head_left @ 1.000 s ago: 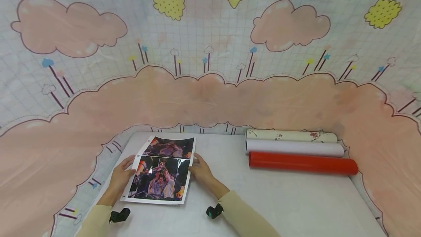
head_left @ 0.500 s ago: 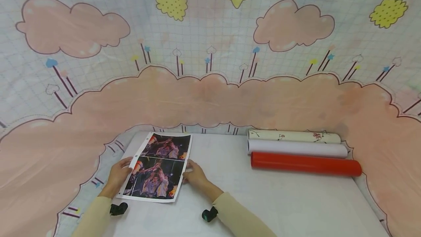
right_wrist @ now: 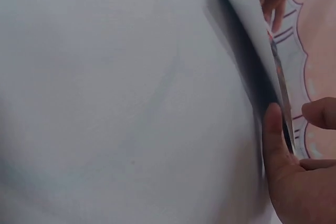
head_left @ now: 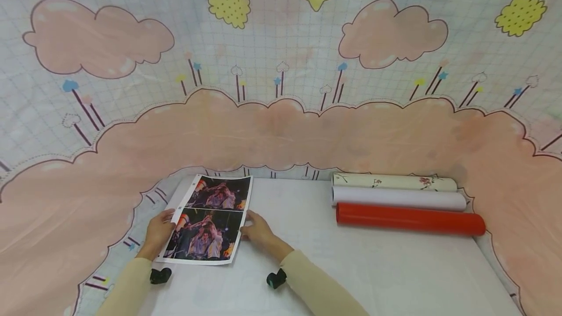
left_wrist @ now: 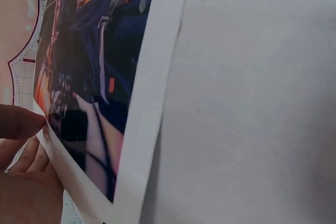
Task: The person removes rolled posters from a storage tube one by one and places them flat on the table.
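In the head view, a paper sheet printed with two colour photos (head_left: 206, 233) of a concert-like scene, one above the other, is on the left part of the white table. My left hand (head_left: 159, 232) pinches its left edge; the left wrist view has the thumb (left_wrist: 21, 121) on the printed face and other fingers behind. On the opposite side, my right hand (head_left: 260, 232) holds the right edge. Seen from the right wrist, that edge passes between the fingers, one finger (right_wrist: 273, 127) lying against the plain back. The sheet's near end is raised off the tabletop there.
Three rolls lie side by side at the back right: a cream one with a floral pattern (head_left: 395, 182), a white one (head_left: 399, 198) and a red one (head_left: 410, 219). A cloud-printed cloth (head_left: 281, 135) rises behind the white table (head_left: 351, 267).
Both hands have shifted slightly left with the sheet. The sheet's upper part, bent a second ago with glare on it, now looks flatter. The rolls keep their places.
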Motion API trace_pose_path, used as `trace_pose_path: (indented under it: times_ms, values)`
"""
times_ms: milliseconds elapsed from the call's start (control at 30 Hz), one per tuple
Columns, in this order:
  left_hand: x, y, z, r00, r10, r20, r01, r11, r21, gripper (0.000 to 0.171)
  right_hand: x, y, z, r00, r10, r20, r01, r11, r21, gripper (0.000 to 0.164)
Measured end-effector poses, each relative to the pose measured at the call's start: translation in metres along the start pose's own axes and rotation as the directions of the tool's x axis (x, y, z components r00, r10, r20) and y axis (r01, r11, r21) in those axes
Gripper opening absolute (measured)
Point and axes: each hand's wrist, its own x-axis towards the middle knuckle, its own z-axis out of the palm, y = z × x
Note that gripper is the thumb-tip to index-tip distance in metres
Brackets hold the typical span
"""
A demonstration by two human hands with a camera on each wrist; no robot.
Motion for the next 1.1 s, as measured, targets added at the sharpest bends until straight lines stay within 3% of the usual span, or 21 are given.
trace_pose_path:
  times_ms: [233,467,633,800,1100]
  values:
    - [-0.002,0.009,0.001,0.998,0.021,-0.052,-0.021,1.0,0.005,0.052,0.0,0.001,-0.006,1.0,0.015,-0.016,-0.016,0.999,-0.051,0.071]
    - [-0.004,0.018,-0.001,0.997,0.033,-0.074,-0.031,0.999,0.027,0.051,-0.012,-0.002,-0.022,0.998,-0.049,-0.045,0.043,0.99,-0.137,0.065]
    - [-0.011,0.035,0.0,0.994,0.07,-0.081,-0.067,0.997,0.048,0.05,-0.022,-0.004,-0.04,0.998,-0.051,-0.025,0.048,0.994,-0.098,0.061]
    - [-0.025,0.055,0.006,0.988,0.138,-0.066,-0.136,0.99,0.035,0.05,-0.034,-0.003,-0.058,0.998,-0.054,-0.021,0.053,0.997,-0.05,0.061]
    - [-0.049,0.079,0.026,0.955,0.275,-0.108,-0.273,0.962,0.033,0.042,-0.056,-0.003,-0.085,0.997,-0.074,-0.022,0.074,0.997,-0.014,0.063]
